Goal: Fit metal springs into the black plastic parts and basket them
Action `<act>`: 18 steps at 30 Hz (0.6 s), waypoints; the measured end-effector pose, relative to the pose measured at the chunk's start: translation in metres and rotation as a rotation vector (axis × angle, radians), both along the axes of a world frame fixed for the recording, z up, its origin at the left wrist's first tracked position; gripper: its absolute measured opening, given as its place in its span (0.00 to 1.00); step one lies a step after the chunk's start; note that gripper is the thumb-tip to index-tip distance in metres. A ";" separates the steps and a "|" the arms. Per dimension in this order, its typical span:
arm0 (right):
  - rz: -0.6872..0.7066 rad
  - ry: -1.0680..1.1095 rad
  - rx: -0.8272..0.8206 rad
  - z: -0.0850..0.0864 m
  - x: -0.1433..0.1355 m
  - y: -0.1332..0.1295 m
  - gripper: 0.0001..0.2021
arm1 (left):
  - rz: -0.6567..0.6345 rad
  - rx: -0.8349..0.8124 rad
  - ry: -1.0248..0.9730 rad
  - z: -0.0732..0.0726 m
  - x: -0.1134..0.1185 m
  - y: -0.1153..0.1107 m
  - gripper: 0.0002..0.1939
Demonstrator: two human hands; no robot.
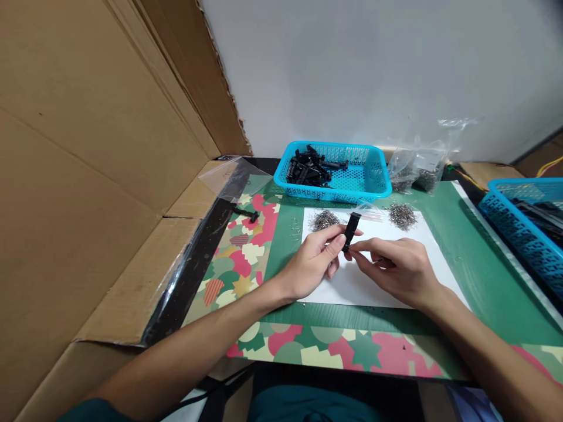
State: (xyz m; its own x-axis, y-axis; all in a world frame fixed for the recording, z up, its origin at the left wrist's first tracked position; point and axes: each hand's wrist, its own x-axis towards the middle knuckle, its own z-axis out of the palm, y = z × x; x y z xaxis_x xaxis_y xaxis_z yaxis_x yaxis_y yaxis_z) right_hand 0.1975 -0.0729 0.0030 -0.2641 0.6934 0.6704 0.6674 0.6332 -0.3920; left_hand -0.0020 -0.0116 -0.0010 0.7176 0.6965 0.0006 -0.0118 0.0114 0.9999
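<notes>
My left hand [317, 258] grips a narrow black plastic part [352, 228] between thumb and fingers, its wider end up and slightly tilted. The thumb and index finger of my right hand [398, 266] are pinched together at the lower end of that part. A tiny glint shows there, but whatever the right fingertips hold is too small to make out. Both hands are over a white sheet of paper [369, 287]. At the sheet's far edge lie two piles of small metal pieces, a left pile [324, 220] and a right pile [402, 217].
A blue basket [334, 193] with several black plastic parts [308, 167] stands at the back. Clear bags [422, 170] lie right of it. Another blue basket [523, 223] is at the right edge. One black part [246, 214] lies left. Cardboard [88, 146] walls the left side.
</notes>
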 end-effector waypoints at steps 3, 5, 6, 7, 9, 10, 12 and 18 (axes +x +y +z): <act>0.029 0.028 -0.045 0.000 0.000 0.000 0.06 | -0.019 -0.035 -0.034 0.000 0.000 0.001 0.23; 0.032 0.035 -0.064 0.001 0.000 0.000 0.06 | -0.033 -0.053 -0.047 -0.001 0.000 0.001 0.23; 0.028 0.038 -0.072 0.001 0.000 0.000 0.06 | -0.037 -0.059 -0.050 -0.001 0.000 0.002 0.24; 0.025 0.042 -0.081 0.001 0.000 0.000 0.06 | -0.040 -0.063 -0.049 -0.002 -0.001 0.002 0.24; 0.022 0.054 -0.099 0.001 0.000 0.000 0.06 | -0.041 -0.070 -0.046 -0.002 0.000 0.002 0.24; 0.025 0.062 -0.108 0.001 0.000 0.001 0.06 | -0.042 -0.077 -0.046 -0.002 0.000 0.002 0.23; 0.031 0.079 -0.116 -0.001 0.000 0.001 0.05 | -0.044 -0.108 -0.055 -0.002 0.001 0.001 0.23; 0.026 0.047 -0.091 -0.004 0.002 0.002 0.06 | -0.074 -0.366 -0.070 0.001 0.003 0.002 0.17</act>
